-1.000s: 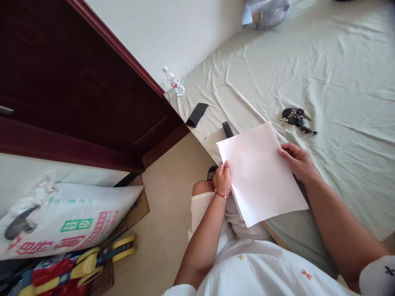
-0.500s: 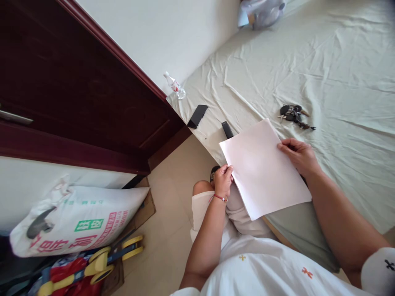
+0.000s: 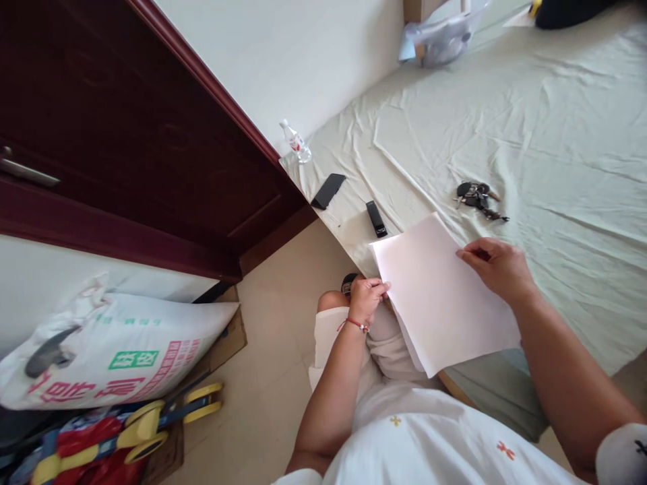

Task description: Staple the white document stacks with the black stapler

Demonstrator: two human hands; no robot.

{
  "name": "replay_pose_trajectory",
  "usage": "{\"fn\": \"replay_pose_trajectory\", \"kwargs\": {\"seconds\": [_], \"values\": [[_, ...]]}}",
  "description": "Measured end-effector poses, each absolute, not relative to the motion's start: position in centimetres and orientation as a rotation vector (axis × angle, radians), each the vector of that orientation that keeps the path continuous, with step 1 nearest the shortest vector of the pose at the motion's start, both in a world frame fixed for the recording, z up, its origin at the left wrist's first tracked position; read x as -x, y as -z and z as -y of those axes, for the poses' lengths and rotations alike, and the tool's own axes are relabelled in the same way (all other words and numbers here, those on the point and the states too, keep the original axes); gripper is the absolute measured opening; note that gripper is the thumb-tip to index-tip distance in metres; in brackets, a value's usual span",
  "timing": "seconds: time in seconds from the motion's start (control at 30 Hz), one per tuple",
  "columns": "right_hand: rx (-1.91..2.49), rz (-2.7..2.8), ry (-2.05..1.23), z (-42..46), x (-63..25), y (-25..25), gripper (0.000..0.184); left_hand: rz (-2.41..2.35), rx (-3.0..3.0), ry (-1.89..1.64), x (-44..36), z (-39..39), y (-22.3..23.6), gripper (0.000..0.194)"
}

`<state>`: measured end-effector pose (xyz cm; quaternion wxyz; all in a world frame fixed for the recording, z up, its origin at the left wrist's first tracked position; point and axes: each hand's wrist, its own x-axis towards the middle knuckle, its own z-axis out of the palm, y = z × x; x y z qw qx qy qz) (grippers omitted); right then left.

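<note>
White sheets of paper (image 3: 445, 296) lie tilted over my lap and the bed's edge, with a second layer showing along the left side. My left hand (image 3: 368, 300) pinches their left edge, fingers closed. On the opposite edge my right hand (image 3: 498, 266) grips the paper between thumb and fingertips. A small black device (image 3: 376, 219) rests on the sheet just beyond the paper's top left corner. Beyond my right hand lies a bunch of keys (image 3: 480, 199).
A flat black object (image 3: 328, 191) and a clear plastic bottle (image 3: 296, 143) are at the bed's corner. A plastic bag (image 3: 445, 44) sits by the wall. On the floor at left are a white sack (image 3: 192, 320) and a yellow-and-blue wheeled thing (image 3: 144, 431). A dark red door (image 3: 126, 135) stands behind.
The paper has shifted slightly toward me and to the right, with its layers parting along the left side. More of the small black device shows. The camera view has shifted a little.
</note>
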<state>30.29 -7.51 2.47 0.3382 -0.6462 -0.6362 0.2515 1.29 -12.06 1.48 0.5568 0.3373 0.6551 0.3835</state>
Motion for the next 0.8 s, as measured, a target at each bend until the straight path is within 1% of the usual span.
{"fn": "replay_pose_trajectory", "kwargs": {"seconds": [0.1, 0.3, 0.43, 0.6, 0.8], "values": [[1.706, 1.690, -0.640, 8.4, -30.7, -1.9, 0.035, -1.506, -0.744, -0.904, -1.8, 11.8, -1.5, 0.030], [1.840, 1.667, -0.476, 10.2, -30.2, -0.5, 0.028, -1.592, -0.802, -0.916, -2.2, 11.4, -0.6, 0.024], [1.938, 1.752, -0.434, 10.6, -30.0, -0.2, 0.031, -1.612, -0.816, -0.935, -2.3, 11.7, 0.0, 0.021], [1.943, 1.940, -0.620, 11.0, -31.7, -0.3, 0.041, -1.598, -0.765, -0.968, -2.5, 11.8, -0.4, 0.021], [1.816, 2.085, -0.995, 12.6, -34.5, -2.1, 0.066, -1.555, -0.681, -0.965, -2.6, 11.6, -0.9, 0.023]]}}
